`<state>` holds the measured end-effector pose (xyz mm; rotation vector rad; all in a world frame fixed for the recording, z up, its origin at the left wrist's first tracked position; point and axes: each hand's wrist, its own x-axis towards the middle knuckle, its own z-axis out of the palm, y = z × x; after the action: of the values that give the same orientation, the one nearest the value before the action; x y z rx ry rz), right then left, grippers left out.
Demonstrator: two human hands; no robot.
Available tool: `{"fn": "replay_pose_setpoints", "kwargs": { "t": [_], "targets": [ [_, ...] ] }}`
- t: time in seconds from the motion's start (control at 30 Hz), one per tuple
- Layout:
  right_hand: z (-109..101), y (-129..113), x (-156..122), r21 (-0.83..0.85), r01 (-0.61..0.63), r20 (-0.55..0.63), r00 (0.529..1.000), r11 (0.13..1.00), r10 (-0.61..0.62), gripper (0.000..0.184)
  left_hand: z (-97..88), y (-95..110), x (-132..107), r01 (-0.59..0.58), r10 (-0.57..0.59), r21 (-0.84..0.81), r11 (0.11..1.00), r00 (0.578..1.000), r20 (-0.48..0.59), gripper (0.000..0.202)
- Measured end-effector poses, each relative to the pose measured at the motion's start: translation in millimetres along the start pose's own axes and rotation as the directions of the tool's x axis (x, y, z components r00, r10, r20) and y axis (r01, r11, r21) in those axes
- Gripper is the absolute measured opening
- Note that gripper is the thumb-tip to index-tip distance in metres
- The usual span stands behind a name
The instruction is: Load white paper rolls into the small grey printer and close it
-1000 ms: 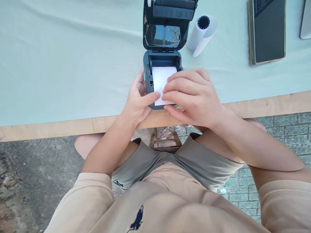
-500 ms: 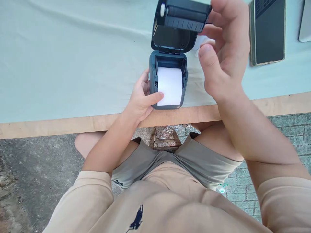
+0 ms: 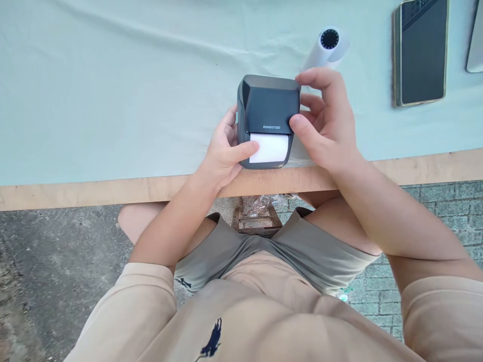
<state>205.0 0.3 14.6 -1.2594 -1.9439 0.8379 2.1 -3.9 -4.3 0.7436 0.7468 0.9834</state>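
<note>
A dark label printer [image 3: 269, 103] stands near the table's front edge with its lid down. White label paper [image 3: 269, 148] comes out from under the lid's front edge and lies over the printer's front. My left hand [image 3: 226, 148] grips the printer's left side, its thumb pressing on the paper and its other fingers partly hidden behind the body. At the right side, my right hand [image 3: 326, 118] holds the lid's edge, index finger at the far corner and thumb near the front. Inside the printer, the paper roll is hidden.
Behind my right hand lies a white roll [image 3: 320, 48] with a dark round end. Farther right is a phone [image 3: 423, 53] on top of another flat thing, and a grey object [image 3: 476, 45] is cut off by the frame. A wooden edge [image 3: 166, 190] borders the pale cloth [image 3: 113, 100].
The printer's lid, open before, has come down over the paper roll. My right hand has moved down and towards me with it. My left hand has stayed on the printer.
</note>
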Motion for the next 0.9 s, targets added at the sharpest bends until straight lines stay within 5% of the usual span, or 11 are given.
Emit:
{"fn": "replay_pose_setpoints", "kwargs": {
  "t": [0.23,0.47,0.9],
  "targets": [
    [6.9,-1.5,2.8,0.352,-0.158,0.145,0.983,0.923,0.113,0.073,2.6,0.6,-1.8,-0.029,0.031,-0.046,0.999,0.999,0.03,0.053],
    [9.7,-2.6,2.5,0.357,-0.116,0.116,0.99,0.927,0.079,0.077,8.6,2.0,-3.5,-0.039,0.042,-0.084,0.996,0.999,0.027,0.032],
    [8.3,-3.2,2.1,0.326,-0.122,0.138,0.987,0.938,0.08,0.074,8.8,3.1,-2.0,-0.029,0.03,-0.091,0.995,0.999,0.018,0.032]
  ]
}}
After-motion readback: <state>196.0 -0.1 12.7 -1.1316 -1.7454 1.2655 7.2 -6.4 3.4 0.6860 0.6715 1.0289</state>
